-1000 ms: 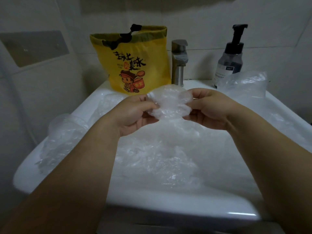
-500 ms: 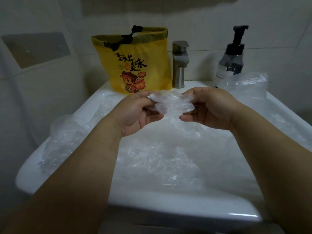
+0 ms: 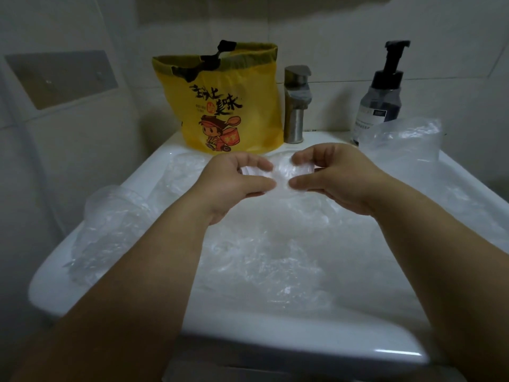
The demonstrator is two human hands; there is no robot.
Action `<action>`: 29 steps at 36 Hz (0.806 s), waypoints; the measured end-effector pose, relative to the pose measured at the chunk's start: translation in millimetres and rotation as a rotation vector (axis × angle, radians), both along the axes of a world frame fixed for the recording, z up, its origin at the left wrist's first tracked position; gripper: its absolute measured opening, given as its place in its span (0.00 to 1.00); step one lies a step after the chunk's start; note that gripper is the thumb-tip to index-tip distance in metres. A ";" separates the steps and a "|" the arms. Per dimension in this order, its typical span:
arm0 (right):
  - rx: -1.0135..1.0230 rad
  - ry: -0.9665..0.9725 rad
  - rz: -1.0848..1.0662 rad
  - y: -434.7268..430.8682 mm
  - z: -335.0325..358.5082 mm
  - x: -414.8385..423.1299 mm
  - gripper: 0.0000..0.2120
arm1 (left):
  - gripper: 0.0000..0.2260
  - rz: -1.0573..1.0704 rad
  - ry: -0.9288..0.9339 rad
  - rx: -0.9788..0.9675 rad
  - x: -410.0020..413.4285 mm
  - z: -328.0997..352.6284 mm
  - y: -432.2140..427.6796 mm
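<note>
Left hand (image 3: 237, 180) and right hand (image 3: 338, 177) close together, each pinching one end of a crumpled clear plastic bag (image 3: 281, 172), thumb under and fingers over, above the back of the white sink (image 3: 275, 351). Best to press flat, squeeze the air out, then fold small without tearing the film. In the basin below, a heap of more clear bags (image 3: 275, 257). Behind, a yellow drawstring bag (image 3: 228, 106), mouth open, contents hidden. Past the tap (image 3: 296, 106), a foam pump bottle (image 3: 382, 97) with dark liquid inside.

The left hand (image 3: 236, 186) and right hand (image 3: 339, 180) curl, fingertips nearly meeting.
</note>
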State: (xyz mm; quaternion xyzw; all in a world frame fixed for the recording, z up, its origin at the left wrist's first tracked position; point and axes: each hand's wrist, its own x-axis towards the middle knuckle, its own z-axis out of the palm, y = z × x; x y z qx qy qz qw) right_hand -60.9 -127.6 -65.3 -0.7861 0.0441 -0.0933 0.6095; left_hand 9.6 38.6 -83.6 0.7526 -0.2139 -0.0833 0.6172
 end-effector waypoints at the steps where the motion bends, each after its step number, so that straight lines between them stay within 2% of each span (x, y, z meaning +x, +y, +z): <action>1: -0.037 -0.005 0.001 -0.1 -0.5 0.2 0.19 | 0.11 0.011 -0.033 0.017 -0.2 -0.2 0.4; 6: -0.105 -0.022 -0.021 -1.6 -0.5 0.6 0.28 | 0.12 0.017 -0.166 0.064 -0.9 -1.5 1.6; 9: -0.275 -0.061 -0.030 -2.3 -1.8 1.2 0.29 | 0.12 0.015 -0.224 0.080 -3.8 -1.5 0.3; 13: -0.367 -0.101 -0.043 -3.1 -7.2 4.8 0.28 | 0.13 0.041 -0.280 0.063 -2.7 -3.5 -1.2; 18: -0.538 -0.145 -0.048 -4.0 -8.9 5.9 0.23 | 0.13 0.112 -0.485 0.161 0.5 -7.2 -1.9; 22: -0.696 -0.193 -0.063 -6.3 -7.5 5.1 0.13 | 0.05 0.140 -0.587 0.190 2.0 -7.5 -0.4; 25: -0.737 -0.190 -0.068 -10.2 -7.1 5.4 0.10 | 0.02 0.106 -0.552 0.211 3.5 -6.2 0.9; 29: -0.690 -0.158 -0.073 -12.1 -5.4 4.4 0.08 | 0.04 0.062 -0.350 0.087 3.3 -2.2 1.8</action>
